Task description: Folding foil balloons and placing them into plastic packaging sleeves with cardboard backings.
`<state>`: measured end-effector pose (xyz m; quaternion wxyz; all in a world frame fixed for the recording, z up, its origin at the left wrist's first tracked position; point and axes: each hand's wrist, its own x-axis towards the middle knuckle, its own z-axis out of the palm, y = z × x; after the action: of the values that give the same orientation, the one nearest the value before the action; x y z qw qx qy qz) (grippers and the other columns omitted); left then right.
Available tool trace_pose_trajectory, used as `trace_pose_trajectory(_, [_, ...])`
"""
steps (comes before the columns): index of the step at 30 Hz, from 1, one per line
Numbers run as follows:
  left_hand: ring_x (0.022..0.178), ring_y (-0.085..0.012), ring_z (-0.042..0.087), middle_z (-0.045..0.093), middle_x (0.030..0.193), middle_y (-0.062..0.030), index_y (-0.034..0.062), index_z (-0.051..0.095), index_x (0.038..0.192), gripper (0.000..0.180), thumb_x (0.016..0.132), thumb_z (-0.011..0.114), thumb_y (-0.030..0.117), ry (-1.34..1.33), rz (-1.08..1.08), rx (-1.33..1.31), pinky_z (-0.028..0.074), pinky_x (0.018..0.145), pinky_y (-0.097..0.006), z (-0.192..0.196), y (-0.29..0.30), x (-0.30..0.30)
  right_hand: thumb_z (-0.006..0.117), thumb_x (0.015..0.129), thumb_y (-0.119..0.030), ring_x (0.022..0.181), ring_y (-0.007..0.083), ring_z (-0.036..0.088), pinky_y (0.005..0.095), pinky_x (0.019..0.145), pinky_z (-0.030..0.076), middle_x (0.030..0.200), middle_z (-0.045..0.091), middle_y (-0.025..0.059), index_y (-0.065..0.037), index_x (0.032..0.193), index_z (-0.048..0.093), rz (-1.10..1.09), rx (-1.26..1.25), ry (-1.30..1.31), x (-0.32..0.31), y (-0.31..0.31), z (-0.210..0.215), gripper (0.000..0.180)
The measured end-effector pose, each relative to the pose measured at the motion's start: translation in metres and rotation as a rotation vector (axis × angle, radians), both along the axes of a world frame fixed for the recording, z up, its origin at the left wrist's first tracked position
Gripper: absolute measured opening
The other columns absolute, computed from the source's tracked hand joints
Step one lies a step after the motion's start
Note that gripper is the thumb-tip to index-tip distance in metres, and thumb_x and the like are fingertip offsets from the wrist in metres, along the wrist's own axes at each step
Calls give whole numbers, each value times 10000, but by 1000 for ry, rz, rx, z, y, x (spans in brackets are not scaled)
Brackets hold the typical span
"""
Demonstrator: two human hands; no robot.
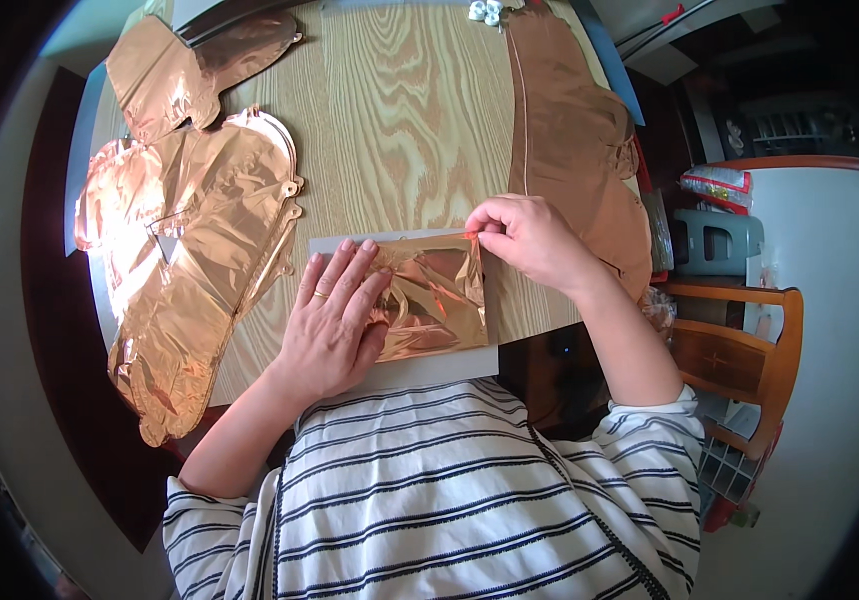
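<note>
A copper-coloured foil balloon (430, 300), folded into a rectangle, lies on a pale grey card (450, 371) at the table's near edge. Spread flat over its left part is my left hand (335, 315), fingers stretched out and pressing down, with a ring on one finger. My right hand (525, 238) is closed in a pinch at the foil's far right corner. A small red-orange bit of the edge shows at those fingertips; whether it is foil or a reflection I cannot tell.
Flat, unfolded foil balloons cover the left side of the wood-grain table (400, 120), including a large one (200, 240). A stack of flat copper foil (575, 150) lies along the right. Small white pieces (486, 12) sit at the far edge. A wooden chair (730, 350) stands right.
</note>
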<state>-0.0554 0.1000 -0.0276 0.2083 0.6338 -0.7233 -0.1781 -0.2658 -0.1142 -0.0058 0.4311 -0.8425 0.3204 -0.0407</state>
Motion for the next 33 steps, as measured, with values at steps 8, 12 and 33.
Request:
trace_pose_trajectory(8, [1459,-391,319,376,1550,-206,30,474,1391,607,830,629,202,-48,18,-41,173,1205,-551,-3,0,-3,650,871,-41,669,162,611,309,647,494,768,643,76,-2,937,680,-26,-98,-3,-3,7,1,82])
trace_pose_trajectory(12, [1461,-388,317,375,1550,-204,30,466,1394,614,829,630,205,-55,19,-35,165,1207,-552,-4,1,-3,637,878,-30,689,187,626,315,643,496,833,662,93,-6,937,674,-17,-231,-42,-5,14,0,74])
trace_pose_trajectory(33, [1463,-394,322,378,1550,-221,-1,470,1400,581,867,596,194,-70,-39,-60,144,1205,-567,-3,-2,-2,607,938,-108,625,86,565,284,570,458,708,666,43,18,908,681,-263,422,166,-12,9,-8,149])
